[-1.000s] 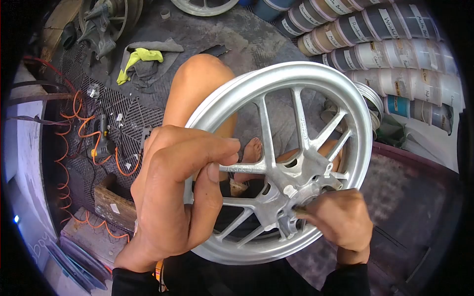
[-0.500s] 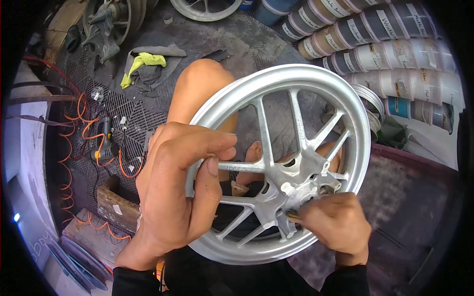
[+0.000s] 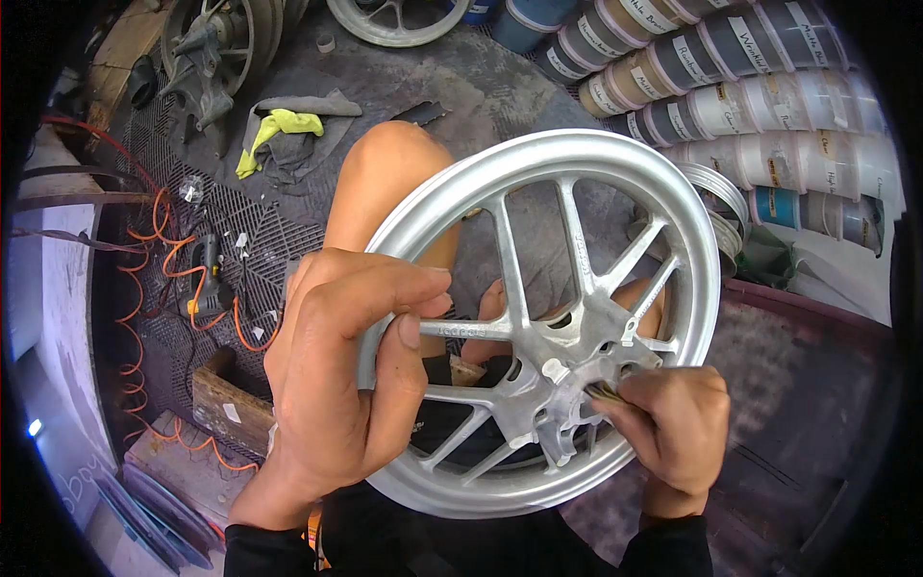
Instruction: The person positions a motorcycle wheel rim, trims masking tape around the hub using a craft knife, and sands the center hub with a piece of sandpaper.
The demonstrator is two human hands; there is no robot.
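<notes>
A silver alloy wheel (image 3: pixel 577 154) with paired spokes is tilted over my lap and fills the middle of the view. My left hand (image 3: pixel 336 375) is closed around its left rim, the thumb and forefinger curled near a spoke with raised lettering. At the hub (image 3: pixel 553 385), my right hand (image 3: pixel 678 428) pinches a small folded piece of sandpaper (image 3: pixel 603 391), its layered edge touching the central opening. Most of that piece is hidden by the fingers.
Labelled tubs (image 3: pixel 692 62) are stacked at the upper right. Another wheel (image 3: pixel 394 29) lies at the top. A yellow-green cloth (image 3: pixel 277 135), an orange coiled hose (image 3: pixel 173 255) and a cordless tool (image 3: pixel 205 274) lie on the left. A wooden block (image 3: pixel 231 404) sits beside my left wrist.
My right hand has shifted slightly at the hub, bringing the sandpaper from the lower edge up to the central opening. My left hand keeps its hold on the rim.
</notes>
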